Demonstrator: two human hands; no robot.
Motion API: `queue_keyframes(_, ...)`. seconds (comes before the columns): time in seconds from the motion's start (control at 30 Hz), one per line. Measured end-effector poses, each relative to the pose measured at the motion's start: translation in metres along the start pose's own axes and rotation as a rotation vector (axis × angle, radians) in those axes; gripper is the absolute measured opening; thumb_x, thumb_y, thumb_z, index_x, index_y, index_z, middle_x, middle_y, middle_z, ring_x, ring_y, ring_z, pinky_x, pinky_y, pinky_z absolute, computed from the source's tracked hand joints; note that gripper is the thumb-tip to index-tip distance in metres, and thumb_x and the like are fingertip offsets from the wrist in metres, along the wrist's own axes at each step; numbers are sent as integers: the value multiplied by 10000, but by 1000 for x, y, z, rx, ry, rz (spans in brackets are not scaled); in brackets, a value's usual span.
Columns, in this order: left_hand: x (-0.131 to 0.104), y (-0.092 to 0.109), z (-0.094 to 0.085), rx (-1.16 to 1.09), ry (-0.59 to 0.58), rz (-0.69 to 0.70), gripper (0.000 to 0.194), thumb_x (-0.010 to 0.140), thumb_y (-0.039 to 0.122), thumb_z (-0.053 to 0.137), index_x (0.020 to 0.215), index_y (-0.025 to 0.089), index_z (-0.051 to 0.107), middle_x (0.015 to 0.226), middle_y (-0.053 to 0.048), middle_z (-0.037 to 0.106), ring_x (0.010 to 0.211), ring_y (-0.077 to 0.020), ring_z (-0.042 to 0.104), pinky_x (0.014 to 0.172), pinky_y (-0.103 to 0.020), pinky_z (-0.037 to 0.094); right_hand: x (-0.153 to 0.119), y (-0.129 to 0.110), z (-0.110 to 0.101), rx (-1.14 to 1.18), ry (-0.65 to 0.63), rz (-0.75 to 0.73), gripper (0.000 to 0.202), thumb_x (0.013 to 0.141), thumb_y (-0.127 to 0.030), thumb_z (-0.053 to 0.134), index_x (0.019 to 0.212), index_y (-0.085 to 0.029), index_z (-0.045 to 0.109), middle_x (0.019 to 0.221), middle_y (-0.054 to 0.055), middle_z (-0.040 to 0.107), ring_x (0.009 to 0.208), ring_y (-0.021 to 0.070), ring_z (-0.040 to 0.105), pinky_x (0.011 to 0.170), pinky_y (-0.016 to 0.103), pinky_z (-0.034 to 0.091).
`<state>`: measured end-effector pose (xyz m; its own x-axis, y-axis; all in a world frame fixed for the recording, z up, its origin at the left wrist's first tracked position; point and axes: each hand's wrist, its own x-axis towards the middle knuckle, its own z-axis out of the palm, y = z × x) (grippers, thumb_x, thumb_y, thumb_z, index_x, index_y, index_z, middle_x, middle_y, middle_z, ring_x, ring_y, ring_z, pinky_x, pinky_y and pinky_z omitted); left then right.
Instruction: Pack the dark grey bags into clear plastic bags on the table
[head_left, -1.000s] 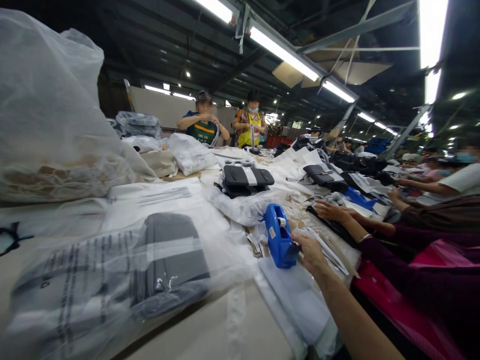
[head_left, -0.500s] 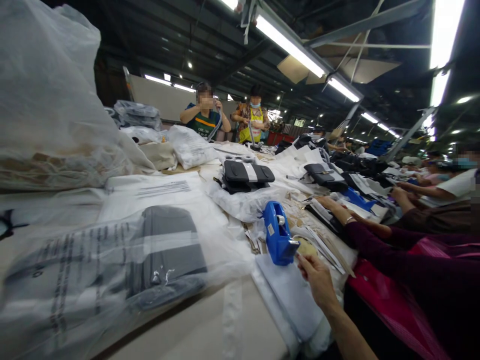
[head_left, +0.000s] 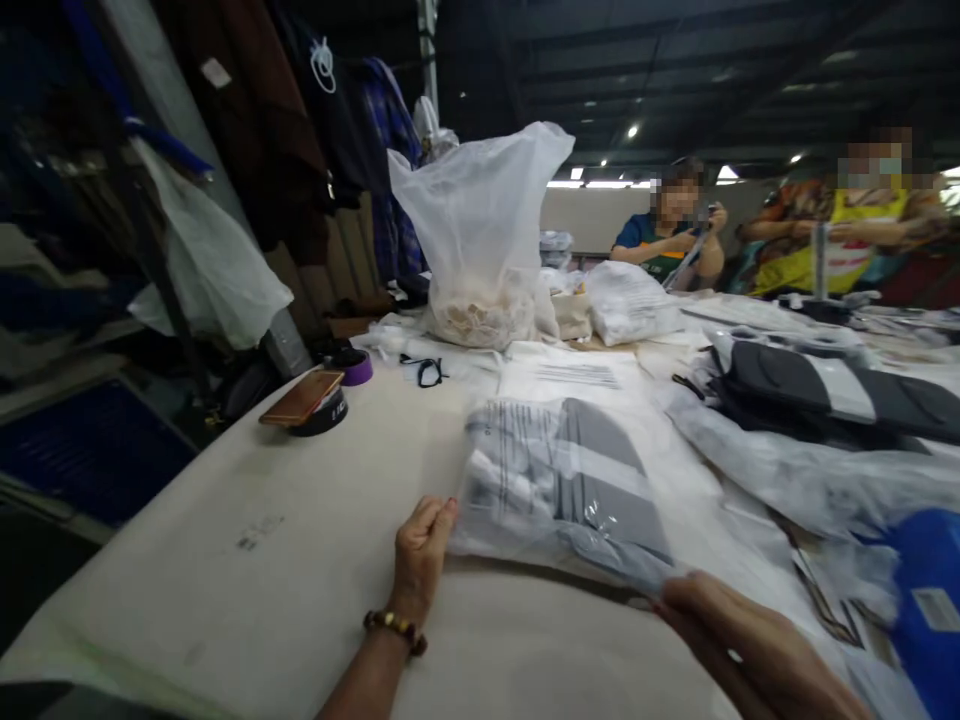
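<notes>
A clear printed plastic bag [head_left: 517, 530] lies on the table before me. In it is a dark grey bag [head_left: 611, 465] with a white band around it. My left hand [head_left: 421, 545], a beaded bracelet on its wrist, is closed at the plastic bag's near left edge, pinching it. At the near right corner, my right hand [head_left: 739, 630] has its fingers pressed together, partly blurred. By those fingertips shows a small pale strip, apparently a piece of tape [head_left: 641, 603]. A blue tape dispenser [head_left: 930, 610] stands at the right, partly cut off by the frame.
A phone [head_left: 304, 397] rests on a black tape roll [head_left: 321, 415], beside a purple roll [head_left: 358, 368]. Behind stands a large translucent sack [head_left: 480, 230]. More dark bags [head_left: 795, 380] lie at the right. Two people work across the table.
My view has swung left. My right hand has moved from the tape dispenser to the plastic bag's near right corner. My left hand has come into view at its left edge.
</notes>
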<state>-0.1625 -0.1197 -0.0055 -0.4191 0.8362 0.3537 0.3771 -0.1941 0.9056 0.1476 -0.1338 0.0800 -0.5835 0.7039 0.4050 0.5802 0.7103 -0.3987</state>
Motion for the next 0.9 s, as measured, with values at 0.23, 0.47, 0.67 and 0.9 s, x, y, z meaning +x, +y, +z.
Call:
queue_keyframes(0.23, -1, 1, 9, -66, -18, 66, 373, 858, 341, 453, 539, 191, 332, 591, 44, 345, 540, -89, 366, 520, -187, 340, 118, -46, 54, -50, -408, -235, 207, 926, -226, 395, 761, -179, 511, 703, 2, 544, 576, 98, 480, 542, 213, 338)
queue_keyframes(0.47, -4, -4, 8, -38, 13, 122, 324, 879, 291, 448, 574, 183, 439, 615, 27, 435, 579, -95, 423, 562, -187, 368, 161, -51, 89, -400, -562, -194, 192, 864, -91, 427, 793, -156, 593, 705, 41, 623, 606, 125, 547, 526, 244, 280)
queue_keyframes(0.67, -4, -7, 10, -10, 36, 124, 295, 887, 278, 433, 618, 181, 505, 632, 11, 485, 593, -102, 462, 574, -196, 386, 165, -55, 109, -502, -481, 81, 148, 870, -208, 462, 815, -151, 586, 719, 94, 676, 645, 195, 639, 516, 259, 302)
queue_keyframes(0.9, -1, -6, 8, -19, 73, 83, 295, 850, 292, 456, 579, 182, 495, 632, 12, 509, 587, -97, 476, 602, -191, 405, 163, -40, 100, -531, -347, 291, 261, 807, -385, 584, 921, -158, 521, 700, 73, 673, 674, 228, 652, 527, 255, 344)
